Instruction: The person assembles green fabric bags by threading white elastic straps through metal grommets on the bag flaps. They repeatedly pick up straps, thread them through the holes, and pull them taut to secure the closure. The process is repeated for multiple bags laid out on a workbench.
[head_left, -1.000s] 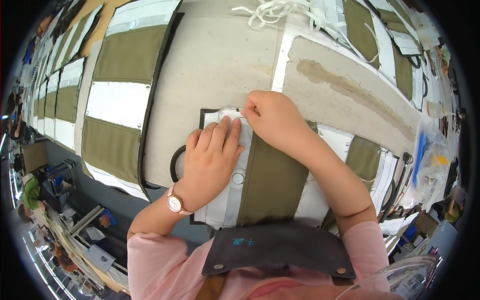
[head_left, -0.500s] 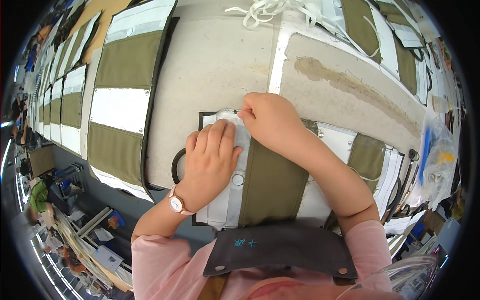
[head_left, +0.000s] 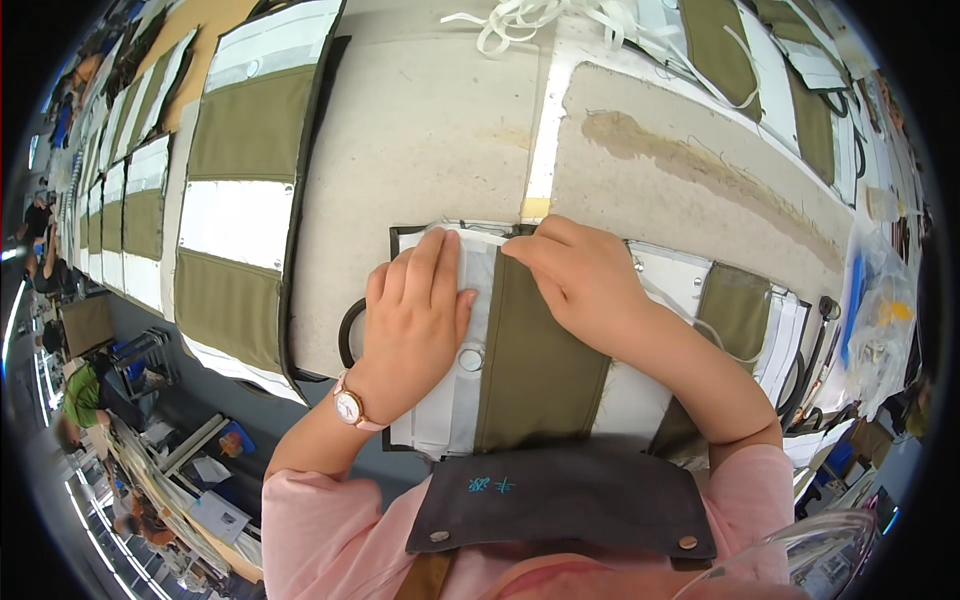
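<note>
An olive and white fabric panel (head_left: pixel 545 370) with dark edging lies flat before me. My left hand (head_left: pixel 412 305) rests on its white left end, fingers stretched out and the thumb a little apart. Between my hands a narrow white tape (head_left: pixel 482 238) runs along the panel's far edge. Its left part passes by my left fingertips, while the right part is pinched between the thumb and fingers of my right hand (head_left: pixel 590 280). Below the left thumb, a round snap button (head_left: pixel 470 360) sits on a translucent strip. A black cord loop (head_left: pixel 347 335) sticks out left of the panel.
A longer olive and white panel (head_left: pixel 245 130) lies at the left, near the table's edge. Loose white tape (head_left: pixel 545 18) is heaped at the far side. More panels (head_left: pixel 722 45) lie at the far right, near clear plastic bags (head_left: pixel 880 330). People work at the lower left.
My right hand has shifted right and slightly nearer, opening a gap from my left fingers. The white tape now shows stretched between them. My left hand has barely moved.
</note>
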